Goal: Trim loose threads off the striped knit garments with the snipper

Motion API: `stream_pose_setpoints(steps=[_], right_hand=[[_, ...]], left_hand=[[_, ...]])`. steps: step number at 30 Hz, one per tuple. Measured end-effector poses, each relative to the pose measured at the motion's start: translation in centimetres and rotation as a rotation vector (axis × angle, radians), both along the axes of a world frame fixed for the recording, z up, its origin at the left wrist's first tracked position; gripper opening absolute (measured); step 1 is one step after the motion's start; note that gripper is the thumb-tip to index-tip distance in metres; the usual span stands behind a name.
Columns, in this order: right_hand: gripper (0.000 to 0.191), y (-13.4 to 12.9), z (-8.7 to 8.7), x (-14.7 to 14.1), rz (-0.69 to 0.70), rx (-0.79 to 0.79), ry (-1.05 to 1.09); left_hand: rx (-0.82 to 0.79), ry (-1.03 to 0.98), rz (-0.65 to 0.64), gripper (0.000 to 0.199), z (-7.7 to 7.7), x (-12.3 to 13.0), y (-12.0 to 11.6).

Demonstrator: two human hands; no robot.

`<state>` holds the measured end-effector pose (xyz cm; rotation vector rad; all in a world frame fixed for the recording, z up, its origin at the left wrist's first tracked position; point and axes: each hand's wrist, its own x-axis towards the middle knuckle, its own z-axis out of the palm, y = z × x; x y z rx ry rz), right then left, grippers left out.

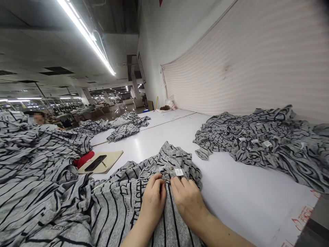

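Observation:
A grey shirt with black stripes and printed lettering (113,209) lies spread on the table in front of me. Near its neckline my left hand (153,195) pinches the fabric, fingers closed. Just to the right, my right hand (189,200) also grips the cloth with bent fingers, close to the left one. A small white label (179,172) shows right above my right fingertips. Beside it a small round button or snap (172,168) can be seen. My fingers partly hide the fabric edge between them.
Striped garments pile up at the left (38,151) and at the right (259,137), with a smaller heap (125,125) farther back. A dark phone (94,163) and a pencil stub (104,164) rest on a tan notebook (114,158). Red cloth (84,159) lies beside it. A person (38,118) is behind the left pile.

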<state>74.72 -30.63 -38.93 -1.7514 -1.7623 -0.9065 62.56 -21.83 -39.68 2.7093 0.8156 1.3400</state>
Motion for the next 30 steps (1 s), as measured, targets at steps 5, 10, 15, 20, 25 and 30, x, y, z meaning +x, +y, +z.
stream_pose_setpoints(steps=[5,10,15,20,25,30], right_hand=[[0.023,-2.1,-0.1,2.8,0.004,0.058,0.318],[0.025,-5.0,-0.9,5.0,0.083,-0.046,0.540],[0.026,-4.3,-1.0,4.5,0.143,-0.111,0.490],[0.023,-2.6,-0.7,4.4,0.171,-0.099,0.404],[0.024,-2.9,-1.4,5.2,0.166,-0.076,0.491],[0.026,-3.1,-1.5,5.4,0.203,-0.144,0.499]], left_hand=[[0.001,0.010,-0.026,0.013,0.3,-0.2,-0.3],[0.024,0.064,-0.041,0.016,0.6,0.2,-1.4],[0.019,0.091,-0.036,0.023,0.6,0.6,-2.0],[-0.019,0.089,-0.001,0.022,0.8,0.1,-1.7],[-0.043,0.152,-0.016,0.028,1.5,0.0,-1.7],[-0.123,0.205,-0.060,0.028,2.4,1.3,-2.4]])
